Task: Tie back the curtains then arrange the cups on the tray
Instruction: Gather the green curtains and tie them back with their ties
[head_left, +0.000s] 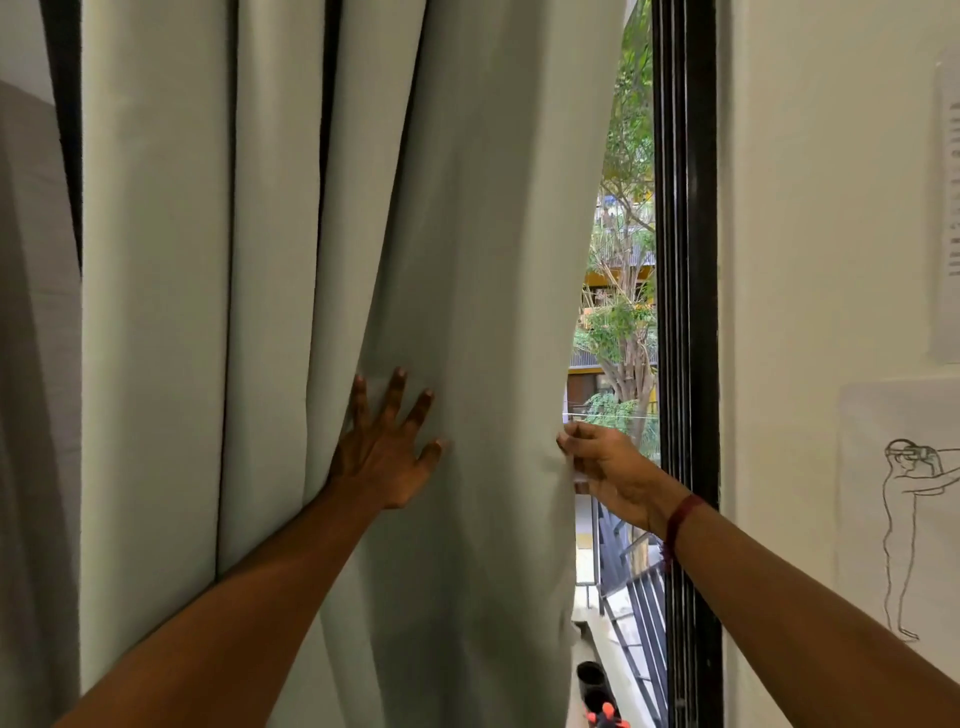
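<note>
Two hands were on a pale curtain (260, 260) beside a black window frame (688, 312).
The curtain hung in deep folds left of the frame, its free edge just short of it, and trees (623, 322) showed through the narrow gap. The left hand (387, 457) lay flat on the cloth well left of the frame, fingers spread wide, gripping nothing. The right hand (608, 467) pinched the curtain's edge just left of the frame, with a red thread (680, 519) round its wrist. Right of the frame, a white wall (805, 208) bore a line drawing (909, 519) of a figure.
</note>
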